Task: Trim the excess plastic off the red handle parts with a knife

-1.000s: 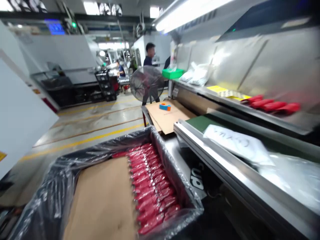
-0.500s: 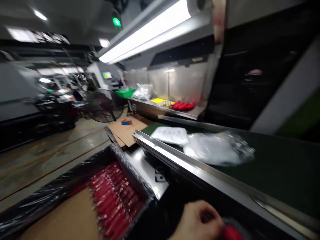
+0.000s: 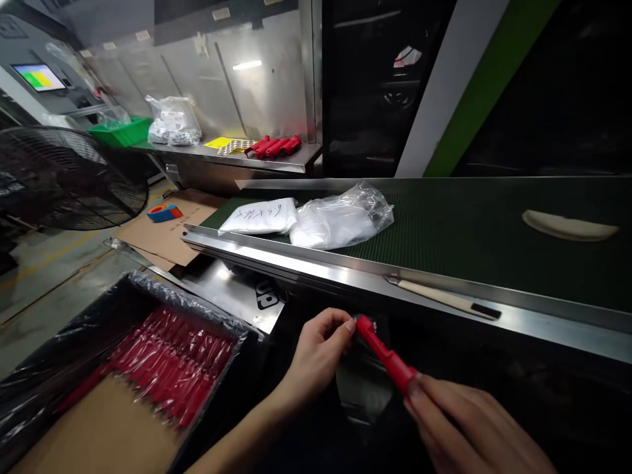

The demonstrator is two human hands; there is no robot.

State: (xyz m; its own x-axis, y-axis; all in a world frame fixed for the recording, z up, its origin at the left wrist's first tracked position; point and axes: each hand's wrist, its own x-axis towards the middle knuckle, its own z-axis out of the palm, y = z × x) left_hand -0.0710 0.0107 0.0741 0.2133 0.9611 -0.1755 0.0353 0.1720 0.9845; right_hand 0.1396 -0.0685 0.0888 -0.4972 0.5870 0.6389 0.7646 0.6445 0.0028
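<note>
My right hand (image 3: 474, 421) grips the lower end of a red plastic handle (image 3: 385, 355), which points up and to the left. My left hand (image 3: 316, 355) pinches the handle's top end with thumb and fingertips. Both hands are low, just in front of the steel rail of a green conveyor belt (image 3: 444, 230). A dark shiny piece (image 3: 363, 385) sits under the handle; I cannot tell what it is. To the left stands a carton lined with black film (image 3: 64, 342), holding several red handles (image 3: 168, 362) beside a cardboard sheet (image 3: 103, 434).
Two white plastic bags (image 3: 320, 220) and a pale curved part (image 3: 567, 227) lie on the belt. A cream blade-like tool (image 3: 439, 296) rests on the rail. The back shelf holds more red handles (image 3: 274, 146), yellow sheets, bags and a green bin (image 3: 121, 131). A floor fan (image 3: 64, 178) stands left.
The view swung right from the factory aisle to the conveyor. Both hands came into view; the right holds a red handle and the left has reached its top end.
</note>
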